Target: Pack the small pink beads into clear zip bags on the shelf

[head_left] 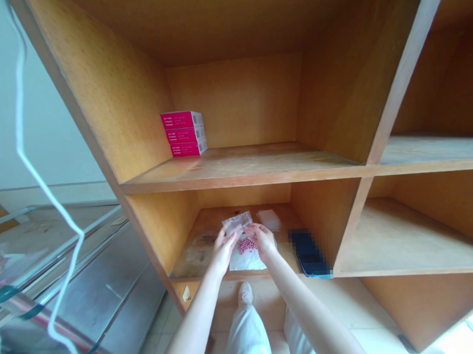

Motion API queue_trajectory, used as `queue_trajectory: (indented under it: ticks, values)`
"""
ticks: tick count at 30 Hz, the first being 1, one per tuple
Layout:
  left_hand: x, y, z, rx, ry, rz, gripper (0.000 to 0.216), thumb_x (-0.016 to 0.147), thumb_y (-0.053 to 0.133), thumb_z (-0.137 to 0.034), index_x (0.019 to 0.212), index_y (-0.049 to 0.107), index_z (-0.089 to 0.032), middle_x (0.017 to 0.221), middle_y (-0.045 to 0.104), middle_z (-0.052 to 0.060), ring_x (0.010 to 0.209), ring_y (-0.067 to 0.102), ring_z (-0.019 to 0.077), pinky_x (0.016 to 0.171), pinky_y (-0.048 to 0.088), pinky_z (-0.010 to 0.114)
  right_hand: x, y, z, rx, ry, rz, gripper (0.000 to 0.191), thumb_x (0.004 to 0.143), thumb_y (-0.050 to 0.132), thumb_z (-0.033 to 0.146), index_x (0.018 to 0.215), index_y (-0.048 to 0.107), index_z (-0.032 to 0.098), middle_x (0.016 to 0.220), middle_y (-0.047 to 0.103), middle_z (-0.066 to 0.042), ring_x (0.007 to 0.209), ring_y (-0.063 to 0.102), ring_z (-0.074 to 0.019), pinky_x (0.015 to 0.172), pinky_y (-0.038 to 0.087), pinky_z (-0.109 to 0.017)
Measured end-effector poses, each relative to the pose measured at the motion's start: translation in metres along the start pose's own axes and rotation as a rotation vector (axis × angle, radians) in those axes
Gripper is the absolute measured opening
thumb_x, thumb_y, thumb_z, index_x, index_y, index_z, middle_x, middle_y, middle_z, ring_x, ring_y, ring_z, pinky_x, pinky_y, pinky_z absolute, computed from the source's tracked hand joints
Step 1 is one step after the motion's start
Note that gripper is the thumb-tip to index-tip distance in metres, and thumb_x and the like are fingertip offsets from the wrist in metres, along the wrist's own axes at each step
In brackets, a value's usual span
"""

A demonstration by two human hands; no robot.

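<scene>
A small clear plastic bag is held up at the front of the lower shelf compartment. My left hand pinches its lower left side, and my right hand has its fingers closed at the lower right edge. Below and between the hands, a small heap of pinkish-red beads or pellets lies on a white sheet. Whether anything is inside the bag is too small to tell. Just behind my right hand, more flat clear bags lie on the wooden shelf.
A dark, pixelated flat object rests at the lower shelf's right front. Three stacked pink boxes stand on the upper shelf. On the left are a metal-framed cart and a hanging white cord.
</scene>
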State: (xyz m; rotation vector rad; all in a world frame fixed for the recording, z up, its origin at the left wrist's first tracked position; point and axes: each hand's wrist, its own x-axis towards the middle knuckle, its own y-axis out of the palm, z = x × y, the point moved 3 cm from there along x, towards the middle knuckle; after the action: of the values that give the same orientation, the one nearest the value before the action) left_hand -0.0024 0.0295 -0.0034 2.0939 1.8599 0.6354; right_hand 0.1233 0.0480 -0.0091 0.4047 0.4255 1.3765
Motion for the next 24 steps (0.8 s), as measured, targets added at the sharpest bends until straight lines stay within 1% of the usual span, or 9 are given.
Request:
queue_trajectory:
  ticks: [3,7,12,16,20,24]
  values:
    - [0.0,-0.001,-0.001,-0.009,-0.019,0.016,0.055,0.071,0.064,-0.02,0.121,0.04,-0.019,0.111,0.061,0.011,0.109,0.053,0.022,0.102,0.033,0.038,0.002,0.0,0.004,0.002,-0.02,0.008,0.017,0.059,0.061,0.028,0.071,0.058,0.017,0.076,0.067,-0.006,0.073,0.064,-0.0191,0.059,0.048,-0.026]
    - [0.0,-0.001,-0.001,-0.019,-0.014,0.037,0.054,0.071,0.063,-0.018,0.12,0.04,-0.018,0.111,0.061,0.012,0.11,0.052,0.0225,0.103,0.031,0.039,0.004,0.001,0.008,0.065,-0.006,-0.012,0.018,0.057,0.065,0.026,0.071,0.059,0.017,0.069,0.066,-0.003,0.067,0.062,-0.0154,0.059,0.047,-0.024]
    - [-0.001,-0.003,0.001,-0.017,-0.037,0.073,0.052,0.073,0.062,-0.019,0.12,0.04,-0.018,0.112,0.061,0.013,0.111,0.051,0.0221,0.104,0.03,0.038,0.004,0.001,0.014,0.074,0.001,-0.001,0.016,0.056,0.066,0.026,0.068,0.059,0.017,0.07,0.066,-0.003,0.064,0.061,-0.0135,0.057,0.046,-0.022]
    - [-0.002,-0.004,0.001,-0.011,-0.051,0.088,0.052,0.073,0.062,-0.018,0.12,0.04,-0.018,0.113,0.06,0.014,0.112,0.05,0.0221,0.104,0.029,0.039,0.004,0.0,0.016,0.042,-0.013,-0.014,0.016,0.056,0.066,0.027,0.066,0.059,0.017,0.068,0.065,-0.003,0.061,0.061,-0.0137,0.057,0.046,-0.023]
    - [-0.003,-0.007,0.001,0.01,-0.07,0.09,0.054,0.072,0.063,-0.019,0.121,0.039,-0.019,0.112,0.061,0.013,0.111,0.051,0.0216,0.103,0.03,0.039,0.007,-0.002,0.016,-0.009,-0.053,0.004,0.016,0.058,0.064,0.028,0.068,0.058,0.017,0.068,0.064,-0.003,0.061,0.06,-0.0136,0.059,0.046,-0.024]
    - [-0.001,-0.015,-0.008,0.074,-0.026,0.034,0.054,0.072,0.063,-0.022,0.12,0.041,-0.02,0.115,0.059,0.012,0.11,0.052,0.0202,0.102,0.031,0.038,0.009,-0.008,0.018,-0.111,-0.109,0.066,0.015,0.061,0.06,0.029,0.07,0.058,0.018,0.068,0.064,-0.002,0.058,0.059,-0.0129,0.059,0.045,-0.024]
